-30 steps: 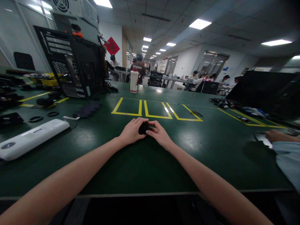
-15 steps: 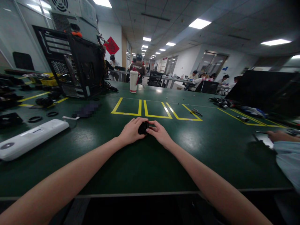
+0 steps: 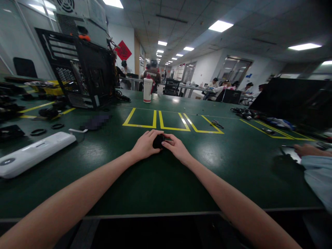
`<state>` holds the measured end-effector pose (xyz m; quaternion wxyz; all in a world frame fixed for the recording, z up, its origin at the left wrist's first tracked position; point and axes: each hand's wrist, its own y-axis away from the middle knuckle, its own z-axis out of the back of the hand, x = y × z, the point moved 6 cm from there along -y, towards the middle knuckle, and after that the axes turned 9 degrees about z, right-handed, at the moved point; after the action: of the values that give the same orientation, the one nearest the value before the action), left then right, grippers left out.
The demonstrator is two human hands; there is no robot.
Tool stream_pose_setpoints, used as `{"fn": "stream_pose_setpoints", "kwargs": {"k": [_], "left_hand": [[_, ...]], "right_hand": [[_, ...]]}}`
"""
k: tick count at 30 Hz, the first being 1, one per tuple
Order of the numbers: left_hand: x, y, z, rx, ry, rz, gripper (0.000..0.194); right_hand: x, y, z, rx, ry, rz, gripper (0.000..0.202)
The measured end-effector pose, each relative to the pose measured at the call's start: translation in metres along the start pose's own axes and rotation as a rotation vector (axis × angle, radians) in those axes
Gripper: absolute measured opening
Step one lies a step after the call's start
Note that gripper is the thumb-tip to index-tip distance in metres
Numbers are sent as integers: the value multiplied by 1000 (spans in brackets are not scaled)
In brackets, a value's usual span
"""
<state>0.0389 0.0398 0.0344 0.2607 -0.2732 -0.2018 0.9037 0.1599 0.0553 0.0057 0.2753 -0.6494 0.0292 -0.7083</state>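
Note:
A small black part (image 3: pixel 158 141), too dark to name its kind, is held between my two hands over the green table (image 3: pixel 160 183). My left hand (image 3: pixel 145 144) is closed around its left side, with the thumb below and the fingers over the top. My right hand (image 3: pixel 177 147) pinches its right edge with thumb and fingertips. Much of the part is hidden by my fingers. Just beyond my hands, yellow tape outlines (image 3: pixel 174 129) mark the table.
A white cup (image 3: pixel 147 90) stands behind the tape. To the left are a long white device (image 3: pixel 36 152), black rings (image 3: pixel 38 132) and a black computer case (image 3: pixel 90 69). Another person's hand (image 3: pixel 308 150) is at the right, near a dark monitor (image 3: pixel 293 100). A small metal piece (image 3: pixel 217 124) lies on the tape.
My hands and the black part stay almost exactly where they were. At the right edge, the other person's hand and sleeve have shifted slightly.

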Motion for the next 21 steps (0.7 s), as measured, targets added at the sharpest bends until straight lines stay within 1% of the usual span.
{"fn": "stream_pose_setpoints", "kwargs": {"k": [2, 5, 10, 13, 17, 21], "left_hand": [[0, 0, 0, 0, 5, 4, 59], [1, 0, -1, -1, 8, 5, 58], [0, -1, -1, -5, 12, 7, 58], [0, 0, 0, 2, 14, 8, 58], [0, 1, 1, 9, 20, 9, 58], [1, 1, 0, 4, 16, 13, 59]], "right_hand": [[0, 1, -2, 17, -34, 4, 34], [2, 2, -3, 19, -74, 58, 32], [1, 0, 0, -34, -32, 87, 22], [1, -1, 2, -41, -11, 64, 28], [1, 0, 0, 4, -29, 11, 34], [4, 3, -4, 35, -75, 46, 32]]}}
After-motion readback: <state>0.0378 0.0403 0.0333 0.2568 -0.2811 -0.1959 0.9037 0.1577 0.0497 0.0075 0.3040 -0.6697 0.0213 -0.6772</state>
